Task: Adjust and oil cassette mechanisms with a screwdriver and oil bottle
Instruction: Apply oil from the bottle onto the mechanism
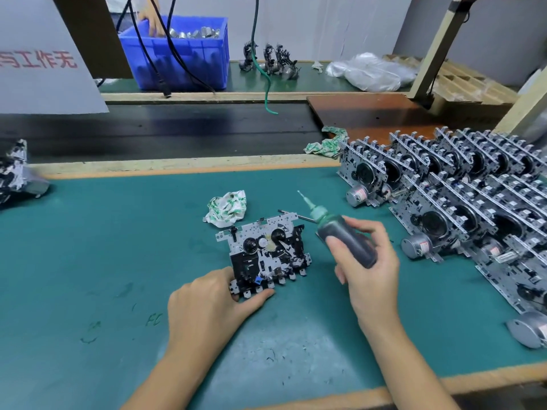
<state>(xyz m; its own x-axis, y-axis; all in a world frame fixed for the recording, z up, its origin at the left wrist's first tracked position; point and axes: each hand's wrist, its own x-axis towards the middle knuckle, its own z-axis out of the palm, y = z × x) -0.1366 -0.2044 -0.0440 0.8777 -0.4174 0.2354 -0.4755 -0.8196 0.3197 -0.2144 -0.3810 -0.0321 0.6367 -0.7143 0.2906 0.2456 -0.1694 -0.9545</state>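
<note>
Nearest to the camera, the two bare forearms reached forward over the green mat (88, 247) of the workbench. The left hand (207, 303) lay on the mat and held the near edge of a cassette mechanism (266, 253); its thumb was stretched along the row of metal tabs, and the fingers were curled at the left corner of the frame. The mechanism was flat on the mat, near the middle of the bench, with its two black reels facing up.

The right hand (367, 267) was just to the right of the mechanism and grasped a dark oil bottle (349, 238). The fingers and the thumb were wrapped around the body of the bottle. The bottle was tilted, and its green nozzle pointed up and to the left, above the mat and not touching the mechanism.

Behind the mechanism a thin metal rod (305, 217) lay on the mat; I could not tell if it was the screwdriver. A crumpled cloth (226, 208) with green print was just beside the far left corner of the mechanism.

On the right side, many cassette mechanisms (458, 196) stood in tilted rows. Farther away there was a dark conveyor belt (177, 131), and behind it a blue bin (189, 54) with metal parts, where another person's hand (152, 20) reached in.
</note>
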